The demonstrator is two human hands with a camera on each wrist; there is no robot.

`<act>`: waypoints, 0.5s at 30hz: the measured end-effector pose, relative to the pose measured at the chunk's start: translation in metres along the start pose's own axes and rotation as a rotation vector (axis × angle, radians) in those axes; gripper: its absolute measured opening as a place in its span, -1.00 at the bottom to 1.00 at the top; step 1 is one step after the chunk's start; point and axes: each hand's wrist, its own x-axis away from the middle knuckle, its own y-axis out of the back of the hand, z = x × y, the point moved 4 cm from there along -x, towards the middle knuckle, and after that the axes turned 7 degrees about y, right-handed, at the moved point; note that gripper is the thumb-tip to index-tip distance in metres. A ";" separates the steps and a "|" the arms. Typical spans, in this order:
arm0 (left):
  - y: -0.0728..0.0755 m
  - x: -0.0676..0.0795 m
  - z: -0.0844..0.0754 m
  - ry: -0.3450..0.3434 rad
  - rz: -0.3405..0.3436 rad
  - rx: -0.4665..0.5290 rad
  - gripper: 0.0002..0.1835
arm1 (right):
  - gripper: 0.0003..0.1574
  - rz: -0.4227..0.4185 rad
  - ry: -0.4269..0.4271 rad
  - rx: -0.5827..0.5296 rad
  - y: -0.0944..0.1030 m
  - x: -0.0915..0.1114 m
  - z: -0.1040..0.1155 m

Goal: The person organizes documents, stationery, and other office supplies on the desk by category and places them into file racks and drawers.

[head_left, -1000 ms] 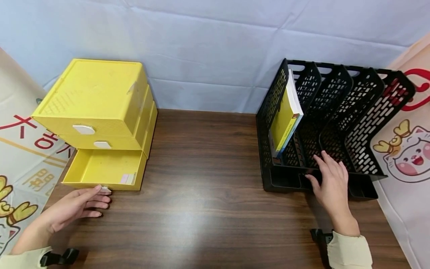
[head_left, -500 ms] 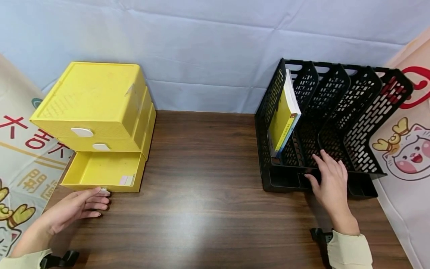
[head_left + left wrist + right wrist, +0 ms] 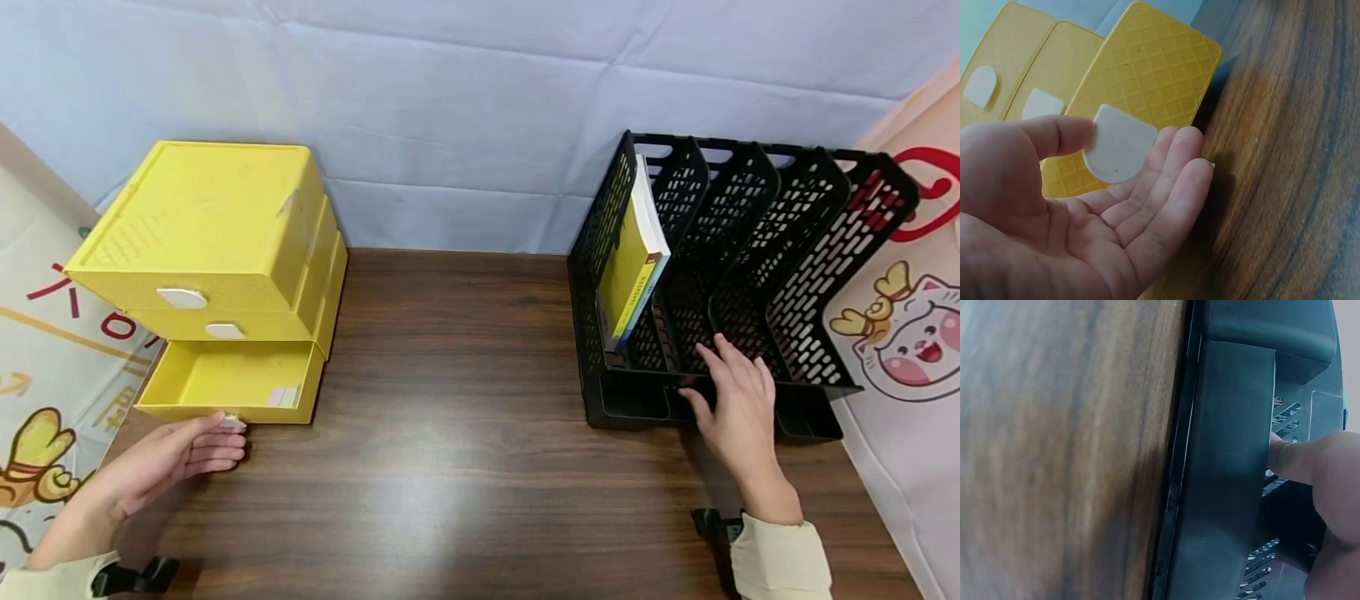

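On the left stands a yellow set of stacked drawers [image 3: 202, 208]. Its bottom drawer [image 3: 225, 367] is pulled out, with small pale pieces [image 3: 284, 397] in its right corner. My left hand [image 3: 172, 458] pinches that drawer's white handle [image 3: 1119, 144], the thumb at one edge and the fingers at the other. At the right, a black mesh file rack [image 3: 693, 412] holds an upright yellow book [image 3: 630, 275] in its leftmost slot. My right hand [image 3: 738, 417] rests on the rack's front part, fingers relaxed and reaching over the front trays. In the right wrist view its thumb [image 3: 1294, 459] reaches behind the black front wall.
The brown wooden table [image 3: 442, 400] runs between drawers and rack. A pale cloth [image 3: 450, 125] hangs behind it. Printed cloths with cartoon cats hang at the left and right sides.
The fingers of my left hand have drawn closer together at the handle. The bottom drawer has slid slightly inward. My right hand has stayed in place.
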 end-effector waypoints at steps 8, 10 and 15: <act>0.001 -0.009 -0.005 -0.021 -0.020 0.009 -0.55 | -0.13 0.022 -0.015 0.002 0.000 -0.003 0.000; 0.001 -0.011 -0.006 -0.029 -0.025 0.024 -0.56 | -0.14 0.027 -0.020 0.004 0.001 -0.003 0.000; 0.002 -0.017 -0.011 -0.043 -0.031 0.045 -0.56 | -0.14 0.033 -0.026 0.005 0.000 -0.002 0.000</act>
